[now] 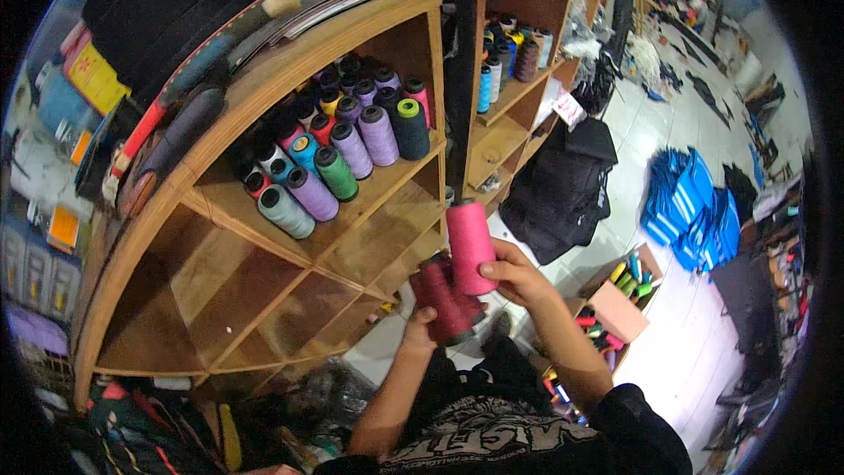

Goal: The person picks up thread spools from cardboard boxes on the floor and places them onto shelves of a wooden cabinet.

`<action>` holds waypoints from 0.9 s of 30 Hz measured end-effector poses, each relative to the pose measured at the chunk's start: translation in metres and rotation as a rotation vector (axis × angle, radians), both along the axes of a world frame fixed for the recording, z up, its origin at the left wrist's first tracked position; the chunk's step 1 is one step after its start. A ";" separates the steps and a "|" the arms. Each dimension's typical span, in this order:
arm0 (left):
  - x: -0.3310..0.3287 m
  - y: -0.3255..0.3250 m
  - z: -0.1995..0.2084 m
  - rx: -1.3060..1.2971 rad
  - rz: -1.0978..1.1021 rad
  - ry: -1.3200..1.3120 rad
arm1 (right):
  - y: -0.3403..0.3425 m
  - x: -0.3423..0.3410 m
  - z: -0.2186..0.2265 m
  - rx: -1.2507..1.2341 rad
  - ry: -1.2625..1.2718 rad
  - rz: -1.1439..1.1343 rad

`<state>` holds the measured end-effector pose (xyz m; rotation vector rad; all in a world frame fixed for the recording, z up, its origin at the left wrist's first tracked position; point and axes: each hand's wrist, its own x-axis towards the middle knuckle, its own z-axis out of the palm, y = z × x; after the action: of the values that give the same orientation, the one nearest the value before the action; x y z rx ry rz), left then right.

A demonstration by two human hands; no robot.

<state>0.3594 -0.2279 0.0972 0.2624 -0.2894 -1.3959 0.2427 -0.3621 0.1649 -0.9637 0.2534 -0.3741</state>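
My right hand [517,274] is closed around a bright pink thread cone [469,244], held upright with its dark tip on top. Just below and to the left, my left hand [422,331] grips dark red thread cones [443,301]; they overlap, so I cannot tell exactly how many. The pink cone stands in front of part of the dark red ones. Ahead on the left, a wooden shelf unit [309,257] carries several thread cones in its upper compartment, among them a lilac cone [378,135], a green cone [336,174] and a pale grey cone [286,211].
A second shelf [498,111] beyond holds more cones. Black cloth [567,189] lies on the tiled floor beside it. Cardboard boxes of thread [618,309] stand low on my right, with a blue garment pile [690,207] farther off. Long-handled tools [180,97] rest on the shelf top.
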 end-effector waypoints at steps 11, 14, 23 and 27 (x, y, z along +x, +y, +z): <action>-0.012 0.018 -0.035 -0.036 0.415 0.107 | -0.061 0.116 -0.001 -0.883 0.172 -0.430; -0.027 0.029 -0.046 -0.001 0.563 0.102 | -0.060 0.154 -0.006 -1.053 0.107 -0.475; -0.049 0.064 -0.036 0.138 0.846 -0.080 | -0.047 0.183 -0.020 -1.205 -0.033 -0.631; -0.051 0.073 -0.039 0.174 0.893 -0.096 | -0.042 0.183 -0.021 -1.090 -0.028 -0.580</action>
<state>0.3082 -0.1549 0.0577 0.5268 -0.0990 -0.5235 0.4253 -0.4044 0.1435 -1.9541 0.3035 -1.1214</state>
